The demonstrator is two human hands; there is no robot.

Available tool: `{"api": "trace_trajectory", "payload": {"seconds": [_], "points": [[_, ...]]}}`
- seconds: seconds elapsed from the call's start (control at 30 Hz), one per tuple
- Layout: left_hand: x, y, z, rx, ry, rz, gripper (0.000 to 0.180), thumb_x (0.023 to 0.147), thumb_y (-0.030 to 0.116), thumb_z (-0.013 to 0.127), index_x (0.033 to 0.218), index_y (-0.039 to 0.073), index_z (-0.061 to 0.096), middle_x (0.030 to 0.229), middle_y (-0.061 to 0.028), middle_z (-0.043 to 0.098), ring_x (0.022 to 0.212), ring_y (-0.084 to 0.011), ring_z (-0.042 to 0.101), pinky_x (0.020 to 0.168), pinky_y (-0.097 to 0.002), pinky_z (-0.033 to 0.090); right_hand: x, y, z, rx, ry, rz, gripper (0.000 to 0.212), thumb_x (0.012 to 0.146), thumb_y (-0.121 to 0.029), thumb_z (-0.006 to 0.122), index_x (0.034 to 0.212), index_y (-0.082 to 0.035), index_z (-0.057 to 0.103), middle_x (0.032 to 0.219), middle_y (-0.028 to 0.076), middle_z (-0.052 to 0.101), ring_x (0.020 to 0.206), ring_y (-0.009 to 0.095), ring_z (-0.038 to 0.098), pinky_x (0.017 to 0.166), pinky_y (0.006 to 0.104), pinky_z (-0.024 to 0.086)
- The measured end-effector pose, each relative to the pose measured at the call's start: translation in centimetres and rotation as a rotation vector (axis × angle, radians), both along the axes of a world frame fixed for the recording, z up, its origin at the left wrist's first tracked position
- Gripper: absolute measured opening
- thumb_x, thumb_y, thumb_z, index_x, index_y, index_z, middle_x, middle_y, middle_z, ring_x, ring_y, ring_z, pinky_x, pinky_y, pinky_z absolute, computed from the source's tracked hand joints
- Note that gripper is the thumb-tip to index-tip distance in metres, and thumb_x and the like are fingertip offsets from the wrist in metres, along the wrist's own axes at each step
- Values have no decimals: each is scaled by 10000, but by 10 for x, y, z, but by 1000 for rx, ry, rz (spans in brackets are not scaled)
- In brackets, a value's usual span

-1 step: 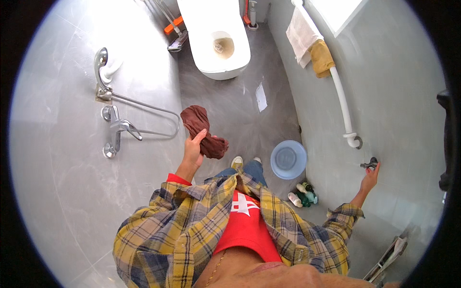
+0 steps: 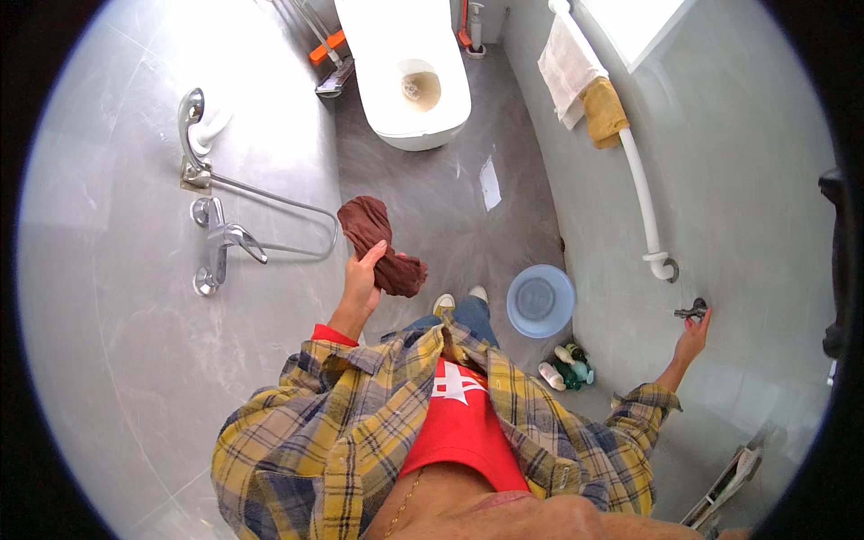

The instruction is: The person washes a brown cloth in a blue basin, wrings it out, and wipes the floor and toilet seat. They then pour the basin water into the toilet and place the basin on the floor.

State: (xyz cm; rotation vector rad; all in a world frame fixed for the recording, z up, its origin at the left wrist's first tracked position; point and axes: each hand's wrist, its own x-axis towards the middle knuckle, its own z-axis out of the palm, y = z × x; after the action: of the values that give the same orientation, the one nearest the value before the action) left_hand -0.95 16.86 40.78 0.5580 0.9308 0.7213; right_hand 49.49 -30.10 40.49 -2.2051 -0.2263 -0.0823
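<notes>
My left hand (image 2: 362, 281) is raised in front of me and grips a crumpled brown cloth (image 2: 382, 243), which hangs over my fingers above the grey floor. My right hand (image 2: 694, 337) reaches out to the right wall, with its fingertips closed on a small metal wall valve (image 2: 688, 312). I wear a yellow plaid shirt over a red top, and my shoes (image 2: 457, 301) show below the cloth.
A white toilet (image 2: 405, 85) with its lid up stands ahead. A blue basin (image 2: 540, 301) and several bottles (image 2: 565, 365) sit on the floor by the right wall. A white grab bar (image 2: 641, 193) carries towels (image 2: 569, 67). A shower tap (image 2: 220, 245) with its hose is on the left wall.
</notes>
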Motion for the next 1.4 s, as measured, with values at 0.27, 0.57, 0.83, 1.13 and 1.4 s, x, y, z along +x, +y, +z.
{"api": "trace_trajectory", "payload": {"seconds": [0.27, 0.57, 0.83, 1.13, 1.4], "points": [[24, 51, 14, 49, -59, 23, 277, 901, 90, 570, 1147, -8, 488, 1001, -97, 604, 906, -309, 649, 803, -443, 542, -3, -2, -3, 21, -12, -41, 492, 955, -77, 348, 1438, -168, 372, 1353, 131, 474, 979, 228, 594, 880, 309, 498], [115, 158, 11, 66, 11, -21, 260, 907, 96, 574, 1125, -31, 511, 1027, -112, 603, 889, -298, 646, 786, -436, 542, 2, -7, -10, 288, 118, -167, 481, 945, -98, 356, 1423, -130, 398, 1393, 137, 432, 1074, 271, 572, 920, 338, 469], [184, 244, 14, 96, 143, -162, 237, 907, 93, 589, 1096, -32, 519, 1008, -104, 601, 873, -268, 642, 771, -405, 538, -15, 30, 28, -429, -97, -325, 437, 934, -92, 376, 1354, -115, 494, 1334, 146, 514, 1080, 275, 587, 914, 360, 460], [278, 248, 24, 22, 114, -372, 309, 896, 163, 629, 1124, -28, 547, 998, -80, 617, 858, -168, 617, 775, -328, 506, -31, 292, 31, -134, -39, -31, 257, 958, -138, 504, 1146, -7, 620, 1102, 108, 644, 1005, 210, 602, 899, 321, 459], [346, 256, 43, 430, 170, -899, 409, 861, 282, 672, 1112, -33, 600, 1025, -106, 653, 920, -148, 607, 803, -310, 487, -92, 573, 28, 343, 352, 671, 883, 805, -131, 703, 1483, -60, 142, 1396, 210, 407, 1225, 286, 478, 993, 367, 397]]}}
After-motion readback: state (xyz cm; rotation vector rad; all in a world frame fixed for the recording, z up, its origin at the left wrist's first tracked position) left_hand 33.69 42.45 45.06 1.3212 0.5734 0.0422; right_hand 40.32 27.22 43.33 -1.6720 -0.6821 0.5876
